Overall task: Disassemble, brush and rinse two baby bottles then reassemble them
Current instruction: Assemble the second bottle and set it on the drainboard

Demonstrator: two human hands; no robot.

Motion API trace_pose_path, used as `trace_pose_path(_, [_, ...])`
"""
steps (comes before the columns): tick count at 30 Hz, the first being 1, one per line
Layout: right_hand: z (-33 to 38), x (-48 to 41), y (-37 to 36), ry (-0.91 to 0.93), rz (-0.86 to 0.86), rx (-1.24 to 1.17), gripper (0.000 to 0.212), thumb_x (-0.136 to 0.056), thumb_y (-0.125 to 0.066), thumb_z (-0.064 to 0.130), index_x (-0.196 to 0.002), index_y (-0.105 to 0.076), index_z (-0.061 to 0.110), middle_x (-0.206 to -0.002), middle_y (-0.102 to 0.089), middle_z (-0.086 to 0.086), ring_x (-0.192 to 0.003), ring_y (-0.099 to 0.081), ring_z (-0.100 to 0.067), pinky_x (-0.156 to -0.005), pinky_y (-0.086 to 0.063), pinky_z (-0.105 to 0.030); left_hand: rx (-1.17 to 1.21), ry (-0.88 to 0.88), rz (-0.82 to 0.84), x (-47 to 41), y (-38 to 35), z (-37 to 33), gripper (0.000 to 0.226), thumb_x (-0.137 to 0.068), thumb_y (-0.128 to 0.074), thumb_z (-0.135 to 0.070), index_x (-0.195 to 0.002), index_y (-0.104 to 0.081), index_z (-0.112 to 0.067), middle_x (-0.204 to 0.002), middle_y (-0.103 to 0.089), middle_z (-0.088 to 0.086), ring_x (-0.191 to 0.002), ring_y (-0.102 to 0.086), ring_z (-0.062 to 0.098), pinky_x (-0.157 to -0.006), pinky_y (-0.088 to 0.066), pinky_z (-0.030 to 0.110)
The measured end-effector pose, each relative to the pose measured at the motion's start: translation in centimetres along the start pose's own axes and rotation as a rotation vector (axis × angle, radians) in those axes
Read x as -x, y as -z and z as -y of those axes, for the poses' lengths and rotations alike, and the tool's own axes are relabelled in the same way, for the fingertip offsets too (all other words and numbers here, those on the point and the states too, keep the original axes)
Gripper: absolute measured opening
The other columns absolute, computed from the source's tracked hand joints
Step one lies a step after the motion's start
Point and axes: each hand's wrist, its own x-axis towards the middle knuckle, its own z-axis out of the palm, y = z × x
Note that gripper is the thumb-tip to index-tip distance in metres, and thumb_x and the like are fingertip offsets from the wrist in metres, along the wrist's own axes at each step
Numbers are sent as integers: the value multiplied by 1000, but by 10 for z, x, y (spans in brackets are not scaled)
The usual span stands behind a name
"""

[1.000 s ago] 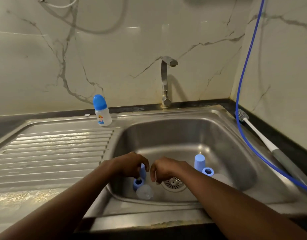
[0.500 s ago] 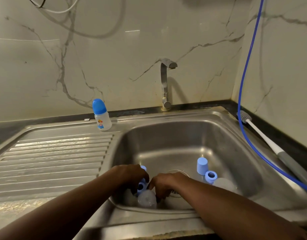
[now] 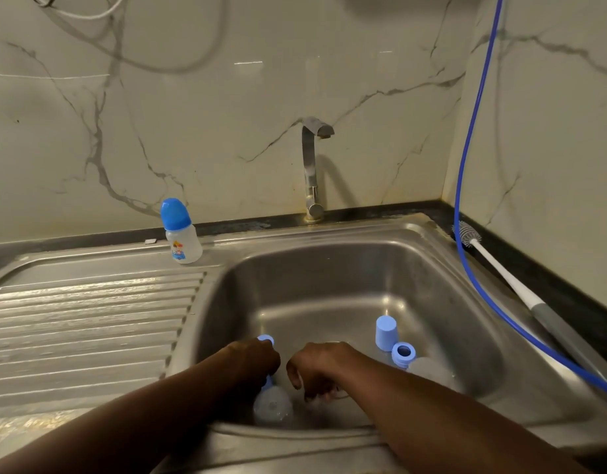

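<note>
Low in the sink, my left hand grips the blue-ringed neck of a clear bottle lying at the front wall. A light blue cap peeks out just behind that hand. My right hand is beside it, fingers curled down and pinching a small pale piece, seemingly a clear teat. On the sink floor to the right lie another light blue cap, a blue screw ring and a second clear bottle body. The drain is hidden under my right hand.
An assembled bottle with a blue cap stands at the back of the ribbed drainboard. The faucet is off. A bottle brush lies along the right counter, with a blue hose hanging over it.
Both hands have sunk lower toward the sink's front wall. The bottle with its ring has gone down with my left hand, and the cap now sits behind that hand.
</note>
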Motion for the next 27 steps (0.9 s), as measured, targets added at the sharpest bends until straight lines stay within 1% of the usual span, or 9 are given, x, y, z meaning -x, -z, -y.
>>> trace_pose_path(4, [-13,-4,8,-84,-24,-60,31,-90,-57,12,-119,-66,17,-99,-70,-5,-70,-65,-21,-77,-57,-33,-28,12,58,3,9,-10,29,-94,-57,-23,-113,-64,-2,-119,-57,17,-110,-58,29,-90,-53,39])
trace_pose_path(8, [-31,3,27,-95,-181,-12,25,-84,-66,15,-109,-71,16,-103,-72,-6,-82,-69,-19,-82,-56,-32,-78,16,40,8,26,-11,36,-92,-61,-30,-122,-61,-10,-130,-55,13,-118,-56,28,-93,-48,38])
trace_pose_path(13, [-54,12,51,53,-834,-374,21,-83,-64,19,-102,-69,27,-105,-69,-4,-97,-65,-24,-85,-54,-34,99,126,-188,15,80,21,48,-85,-71,-34,-127,-52,-21,-125,-56,2,-114,-57,20,-92,-49,31])
trace_pose_path(18, [-46,40,79,383,-1563,-481,27,-95,-60,29,-118,-61,16,-93,-66,4,-81,-61,-8,-69,-44,-12,500,89,-692,27,153,52,33,-80,-77,-31,-107,-64,-19,-96,-66,-4,-85,-65,12,-70,-50,21])
trace_pose_path(20, [-54,26,70,301,-1424,-491,21,-96,-58,27,-112,-64,16,-92,-65,7,-83,-61,-7,-71,-43,-12,693,102,-867,24,157,48,33,-78,-80,-30,-104,-62,-23,-92,-67,-9,-78,-65,6,-67,-50,17])
trace_pose_path(21, [-59,15,60,164,-1196,-430,20,-94,-59,26,-108,-67,15,-95,-68,1,-88,-64,-14,-74,-48,-21,698,75,-842,19,149,42,32,-78,-81,-30,-103,-62,-24,-92,-67,-9,-80,-66,8,-68,-50,18])
trace_pose_path(23, [-64,0,40,-88,-733,-280,21,-88,-62,25,-102,-71,13,-102,-71,-12,-99,-67,-29,-81,-54,-34,452,46,-478,5,117,26,31,-79,-79,-28,-103,-61,-25,-98,-67,-5,-90,-66,15,-76,-49,22])
trace_pose_path(24, [-64,0,40,-117,-714,-280,21,-87,-61,26,-100,-71,14,-101,-71,-12,-98,-68,-30,-80,-54,-34,415,68,-418,3,105,25,29,-79,-79,-27,-102,-61,-27,-98,-66,-4,-91,-65,14,-77,-49,21])
trace_pose_path(27, [-58,17,68,176,-1401,-494,20,-94,-58,29,-110,-66,20,-99,-65,6,-90,-59,-9,-76,-43,-21,660,170,-847,9,123,43,28,-76,-81,-31,-96,-61,-27,-85,-66,-8,-76,-63,6,-64,-46,17])
